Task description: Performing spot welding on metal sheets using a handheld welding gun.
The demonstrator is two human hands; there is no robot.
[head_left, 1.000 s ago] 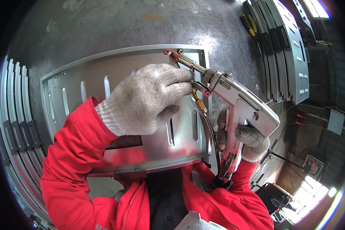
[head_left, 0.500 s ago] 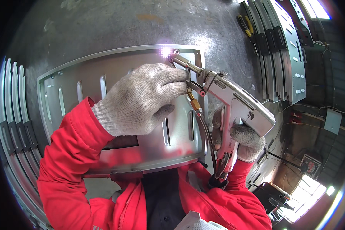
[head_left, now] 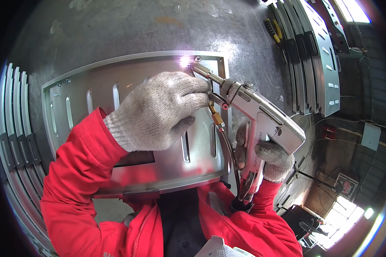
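My right hand, in a grey knit glove, is wrapped round the grip of a silver handheld welding gun. The gun's nozzle points up and left at the far edge of a slotted sheet-metal panel. A bright violet-white glow burns at that edge, beside a small round fitting. My gloved left hand reaches over the panel, fingers pinched at the front bracket of the gun; its fingertips are partly hidden. A brass connector and hose hang below the bracket.
The panel lies on a dark metal table. Stacked metal panels stand at the left, and more panels at the right. Yellow-handled pliers lie beside the right stack. Cables and a grey box are farther right.
The welding gun and my right hand have shifted very slightly left. The glow stays at nearly the same spot on the panel's far edge, and my left hand is almost still.
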